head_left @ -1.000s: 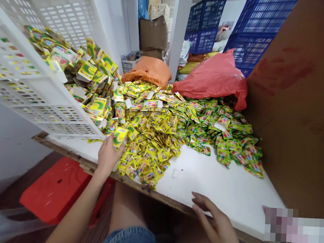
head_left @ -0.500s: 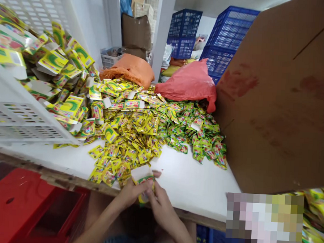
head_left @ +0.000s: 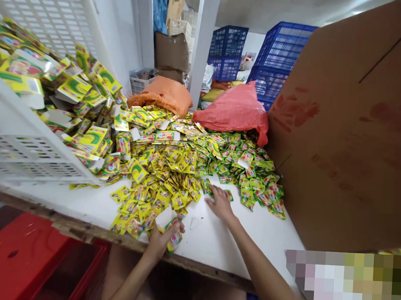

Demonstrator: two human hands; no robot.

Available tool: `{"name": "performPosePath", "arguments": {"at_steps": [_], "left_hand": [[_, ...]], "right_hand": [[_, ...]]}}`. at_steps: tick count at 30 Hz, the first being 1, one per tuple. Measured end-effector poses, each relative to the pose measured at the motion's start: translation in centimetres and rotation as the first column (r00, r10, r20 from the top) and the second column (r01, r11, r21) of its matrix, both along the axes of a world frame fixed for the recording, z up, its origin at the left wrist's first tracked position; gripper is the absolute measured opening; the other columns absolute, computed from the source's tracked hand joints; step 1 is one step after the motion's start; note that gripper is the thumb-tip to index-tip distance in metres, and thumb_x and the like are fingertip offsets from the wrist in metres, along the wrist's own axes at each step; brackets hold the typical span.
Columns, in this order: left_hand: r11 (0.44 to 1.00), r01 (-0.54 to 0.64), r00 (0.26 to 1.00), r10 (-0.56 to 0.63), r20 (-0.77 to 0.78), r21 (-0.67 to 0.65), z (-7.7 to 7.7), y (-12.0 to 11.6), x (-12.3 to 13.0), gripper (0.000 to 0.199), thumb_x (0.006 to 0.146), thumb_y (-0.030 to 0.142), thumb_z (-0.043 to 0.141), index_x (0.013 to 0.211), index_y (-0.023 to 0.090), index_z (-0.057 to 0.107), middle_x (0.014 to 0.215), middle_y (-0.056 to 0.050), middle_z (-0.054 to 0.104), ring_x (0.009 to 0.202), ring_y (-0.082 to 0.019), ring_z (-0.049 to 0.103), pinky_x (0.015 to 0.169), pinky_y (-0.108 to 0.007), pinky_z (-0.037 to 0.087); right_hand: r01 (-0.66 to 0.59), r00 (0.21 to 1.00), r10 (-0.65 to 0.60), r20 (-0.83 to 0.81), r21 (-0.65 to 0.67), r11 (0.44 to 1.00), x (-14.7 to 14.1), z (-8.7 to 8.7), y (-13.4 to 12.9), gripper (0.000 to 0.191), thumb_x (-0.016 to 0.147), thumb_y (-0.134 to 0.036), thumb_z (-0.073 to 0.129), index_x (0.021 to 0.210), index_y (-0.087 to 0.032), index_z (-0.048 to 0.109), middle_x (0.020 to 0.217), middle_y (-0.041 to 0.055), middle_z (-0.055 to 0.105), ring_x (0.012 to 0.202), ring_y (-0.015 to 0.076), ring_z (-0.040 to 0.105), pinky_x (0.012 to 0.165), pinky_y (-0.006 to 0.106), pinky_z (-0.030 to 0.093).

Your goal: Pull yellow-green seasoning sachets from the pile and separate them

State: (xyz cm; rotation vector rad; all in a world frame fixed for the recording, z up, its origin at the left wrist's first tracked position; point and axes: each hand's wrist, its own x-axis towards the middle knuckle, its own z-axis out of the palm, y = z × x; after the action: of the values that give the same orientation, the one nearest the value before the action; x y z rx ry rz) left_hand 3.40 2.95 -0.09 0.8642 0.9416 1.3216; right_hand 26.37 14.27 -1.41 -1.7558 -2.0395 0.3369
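Observation:
Near the table's front edge, my left hand is closed around a small yellow-and-green printed box with its white end flap standing open. My right hand reaches forward over the white tabletop, fingers stretched out at the near edge of the green sachets. Its fingertips touch or cover a green sachet; the exact contact is partly hidden. Yellow sachets lie heaped just beyond and left of my left hand. Behind them are many more small boxes, several with open flaps.
A tilted white plastic crate full of boxes stands on the left. A large cardboard box walls the right side. An orange sack and a red sack lie behind the heaps. Blue crates are stacked farther back; a red stool is below left.
My right hand has let go of the box and moved forward and right to the green sachets. My left hand keeps the box, now slightly farther left and tilted.

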Motion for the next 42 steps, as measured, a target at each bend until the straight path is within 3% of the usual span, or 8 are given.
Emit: {"name": "performPosePath", "arguments": {"at_steps": [5,9,13,17,22,28,33,42], "left_hand": [[0.999,0.036,0.999,-0.036,-0.032,0.0,0.1,0.0,0.1,0.031,0.07,0.033,0.067,0.093,0.011,0.061,0.069,-0.005,0.066,0.066,-0.018,0.062,0.063,-0.029,0.048],[0.998,0.058,0.997,-0.058,-0.049,-0.009,-0.3,0.1,0.1,0.031,0.071,0.033,0.067,0.094,0.013,0.061,0.071,-0.004,0.067,0.068,-0.018,0.062,0.065,-0.028,0.049],[0.999,0.029,1.0,-0.029,-0.008,-0.021,-0.7,0.0,-0.2,0.03,0.071,0.032,0.067,0.093,0.013,0.061,0.072,-0.003,0.067,0.066,-0.018,0.063,0.063,-0.029,0.05],[1.0,0.023,1.0,-0.023,-0.004,-0.015,-0.7,-0.2,-0.2,0.028,0.07,0.03,0.069,0.09,0.013,0.061,0.071,-0.004,0.068,0.067,-0.019,0.065,0.065,-0.03,0.051],[0.999,0.01,0.999,-0.012,-0.052,-0.043,-0.8,0.0,-0.2,0.036,0.067,0.032,0.07,0.096,0.012,0.062,0.079,-0.007,0.07,0.074,-0.022,0.066,0.071,-0.033,0.051],[1.0,0.024,0.997,-0.025,-0.071,-0.015,-0.4,-0.1,-0.2,0.034,0.067,0.035,0.07,0.092,0.012,0.065,0.073,-0.006,0.069,0.07,-0.021,0.065,0.071,-0.032,0.05],[1.0,-0.001,0.999,0.0,-0.046,-0.017,-0.7,-0.1,-0.1,0.035,0.067,0.036,0.07,0.093,0.013,0.063,0.076,-0.007,0.07,0.071,-0.022,0.065,0.069,-0.033,0.051],[1.0,0.013,0.998,-0.013,-0.06,-0.008,-0.2,0.0,-0.1,0.032,0.068,0.034,0.07,0.091,0.012,0.064,0.071,-0.005,0.068,0.067,-0.02,0.064,0.07,-0.032,0.05]], "right_hand": [[-0.024,0.998,0.024,0.053,0.002,1.0,-0.3,1.3,-3.4,0.048,0.071,-0.034,0.066,0.116,-0.02,0.056,0.128,0.0161,0.047,0.123,0.0429,0.032,0.098,0.062,0.018],[-0.152,0.988,0.151,0.036,0.046,0.987,-5.5,3.0,-1.7,0.067,0.076,-0.044,0.061,0.136,-0.029,0.034,0.145,0.0068,0.026,0.132,0.0333,0.02,0.103,0.049,0.022],[-0.239,0.971,0.238,0.032,0.024,0.971,-9.7,2.4,-0.9,0.057,0.075,-0.049,0.06,0.128,-0.031,0.045,0.139,0.005,0.038,0.133,0.0317,0.018,0.102,0.049,0.024],[-0.242,0.969,0.242,0.038,-0.005,0.97,-7.6,1.7,-5.2,0.054,0.076,-0.047,0.06,0.126,-0.027,0.049,0.132,0.0082,0.046,0.131,0.0322,0.022,0.101,0.05,0.025],[-0.309,0.948,0.305,-0.095,-0.04,0.95,-2.0,3.7,-9.5,0.041,0.075,-0.047,0.063,0.114,-0.034,0.059,0.127,0.0012,0.054,0.123,0.0276,0.04,0.098,0.044,0.035],[-0.101,0.987,0.103,-0.12,0.024,0.995,1.8,5.2,-1.8,0.031,0.092,-0.029,0.038,0.114,-0.022,0.058,0.116,0.008,0.059,0.104,0.0229,0.055,0.093,0.043,0.04],[-0.214,0.975,0.209,-0.071,-0.077,0.974,1.1,4.4,4.8,0.031,0.086,-0.03,0.056,0.115,-0.019,0.054,0.119,0.0069,0.055,0.107,0.0219,0.053,0.092,0.045,0.042],[-0.125,0.971,0.073,-0.226,-0.224,0.967,2.7,3.6,4.6,0.029,0.087,-0.034,0.055,0.109,-0.015,0.055,0.106,0.0059,0.058,0.089,0.0179,0.059,0.076,0.036,0.05]]}}
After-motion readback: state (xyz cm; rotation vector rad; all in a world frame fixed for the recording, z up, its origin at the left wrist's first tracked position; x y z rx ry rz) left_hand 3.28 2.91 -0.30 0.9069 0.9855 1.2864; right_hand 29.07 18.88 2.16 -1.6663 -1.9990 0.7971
